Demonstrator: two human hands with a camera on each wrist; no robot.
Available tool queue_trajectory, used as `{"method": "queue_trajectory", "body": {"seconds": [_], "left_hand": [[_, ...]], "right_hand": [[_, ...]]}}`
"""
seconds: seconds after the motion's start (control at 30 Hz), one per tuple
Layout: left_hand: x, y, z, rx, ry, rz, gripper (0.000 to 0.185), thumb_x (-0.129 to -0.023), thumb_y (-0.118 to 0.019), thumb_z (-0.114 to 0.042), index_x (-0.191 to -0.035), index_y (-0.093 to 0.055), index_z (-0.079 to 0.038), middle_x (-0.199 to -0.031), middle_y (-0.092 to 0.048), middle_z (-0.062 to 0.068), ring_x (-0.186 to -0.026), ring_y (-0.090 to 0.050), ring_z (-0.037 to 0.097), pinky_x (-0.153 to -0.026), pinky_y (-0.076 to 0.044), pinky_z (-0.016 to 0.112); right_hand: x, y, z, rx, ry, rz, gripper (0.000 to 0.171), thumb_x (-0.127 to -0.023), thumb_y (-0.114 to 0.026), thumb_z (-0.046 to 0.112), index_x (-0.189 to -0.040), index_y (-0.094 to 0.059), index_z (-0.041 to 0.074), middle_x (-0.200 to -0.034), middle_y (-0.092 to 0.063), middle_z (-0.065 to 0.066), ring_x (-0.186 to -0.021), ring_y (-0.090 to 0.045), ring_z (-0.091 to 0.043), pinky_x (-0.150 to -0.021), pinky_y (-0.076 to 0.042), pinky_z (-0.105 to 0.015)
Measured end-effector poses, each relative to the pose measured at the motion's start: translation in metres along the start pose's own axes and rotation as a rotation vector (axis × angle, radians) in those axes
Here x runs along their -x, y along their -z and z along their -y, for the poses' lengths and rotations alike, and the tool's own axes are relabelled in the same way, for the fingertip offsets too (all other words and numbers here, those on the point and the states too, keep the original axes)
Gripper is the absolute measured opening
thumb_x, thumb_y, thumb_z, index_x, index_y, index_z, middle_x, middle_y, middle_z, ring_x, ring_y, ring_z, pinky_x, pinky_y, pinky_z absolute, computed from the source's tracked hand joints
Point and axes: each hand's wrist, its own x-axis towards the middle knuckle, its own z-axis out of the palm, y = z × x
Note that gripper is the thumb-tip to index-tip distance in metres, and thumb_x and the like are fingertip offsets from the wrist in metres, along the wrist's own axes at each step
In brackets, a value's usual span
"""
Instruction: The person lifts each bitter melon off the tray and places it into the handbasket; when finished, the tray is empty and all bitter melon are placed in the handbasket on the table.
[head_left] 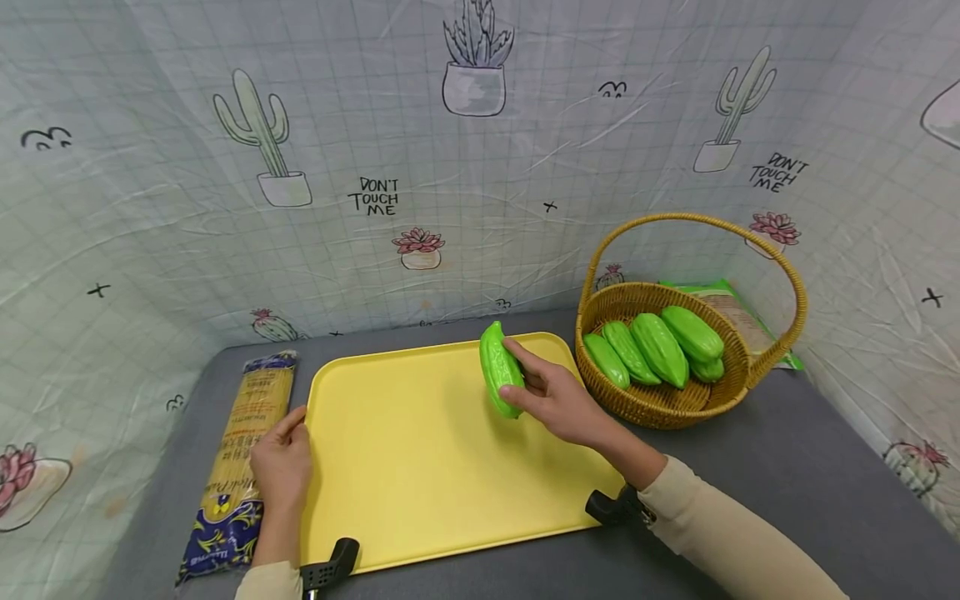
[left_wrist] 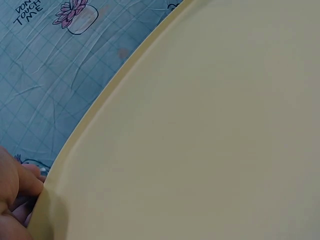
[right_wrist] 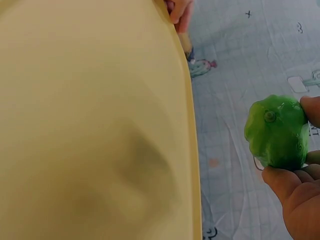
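A yellow tray (head_left: 420, 467) lies on the grey table. My right hand (head_left: 551, 392) grips a green ridged gourd (head_left: 498, 368) over the tray's far right part; in the right wrist view the gourd (right_wrist: 277, 132) sits between my thumb and fingers (right_wrist: 292, 187), above the tray (right_wrist: 90, 120). My left hand (head_left: 281, 458) holds the tray's left edge, with the fingers (left_wrist: 20, 187) curled against the rim (left_wrist: 75, 145).
A wicker basket (head_left: 667, 400) with a tall handle stands right of the tray and holds several green gourds (head_left: 660, 346). A packet of noodles (head_left: 240, 458) lies left of the tray. A green packet (head_left: 742, 312) lies behind the basket. Cactus-print sheeting walls the table.
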Motion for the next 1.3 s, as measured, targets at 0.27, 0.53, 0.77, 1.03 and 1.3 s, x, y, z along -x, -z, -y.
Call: {"method": "queue_trajectory", "body": {"seconds": [0.27, 0.53, 0.77, 1.03, 1.3], "left_hand": [[0.0, 0.0, 0.001, 0.0, 0.007, 0.008, 0.037, -0.107, -0.048, -0.015, -0.139, -0.064, -0.004, -0.143, -0.06, 0.025, -0.126, -0.061, 0.044, -0.063, -0.032, -0.006], [0.0, 0.0, 0.0, 0.007, 0.004, -0.004, 0.036, -0.106, -0.049, -0.013, -0.138, -0.064, -0.002, -0.142, -0.06, 0.026, -0.127, -0.06, 0.043, -0.065, -0.032, -0.007], [0.0, -0.001, 0.0, 0.001, 0.009, 0.003, 0.037, -0.107, -0.048, -0.015, -0.139, -0.063, -0.003, -0.142, -0.059, 0.026, -0.127, -0.06, 0.044, -0.063, -0.032, -0.007], [0.001, -0.001, 0.0, 0.002, 0.008, -0.001, 0.036, -0.107, -0.049, -0.014, -0.139, -0.063, -0.004, -0.142, -0.06, 0.025, -0.126, -0.061, 0.043, -0.063, -0.033, -0.007], [0.001, 0.0, -0.001, -0.016, 0.012, -0.003, 0.036, -0.107, -0.049, -0.015, -0.138, -0.064, -0.005, -0.141, -0.06, 0.025, -0.123, -0.063, 0.043, -0.061, -0.033, -0.005]], "right_hand": [[0.011, 0.016, -0.003, 0.041, 0.003, -0.045, 0.073, -0.104, -0.059, 0.023, -0.164, -0.018, 0.011, -0.167, -0.027, -0.021, -0.145, -0.045, -0.038, -0.104, -0.053, -0.039], [0.02, 0.032, -0.006, 0.055, -0.019, -0.081, 0.074, -0.105, -0.059, 0.026, -0.165, -0.018, 0.013, -0.17, -0.021, -0.017, -0.148, -0.04, -0.037, -0.106, -0.052, -0.043], [0.023, 0.046, -0.013, 0.061, -0.016, -0.105, 0.074, -0.105, -0.058, 0.023, -0.165, -0.016, 0.013, -0.168, -0.023, -0.019, -0.148, -0.041, -0.037, -0.105, -0.052, -0.043], [0.034, 0.072, -0.022, 0.133, -0.056, -0.15, 0.072, -0.106, -0.056, 0.026, -0.165, -0.016, 0.013, -0.169, -0.023, -0.019, -0.148, -0.04, -0.039, -0.106, -0.05, -0.048], [0.042, 0.093, -0.028, 0.191, -0.089, -0.19, 0.071, -0.107, -0.055, 0.028, -0.165, -0.017, 0.012, -0.169, -0.021, -0.019, -0.148, -0.039, -0.041, -0.108, -0.046, -0.052]]}}
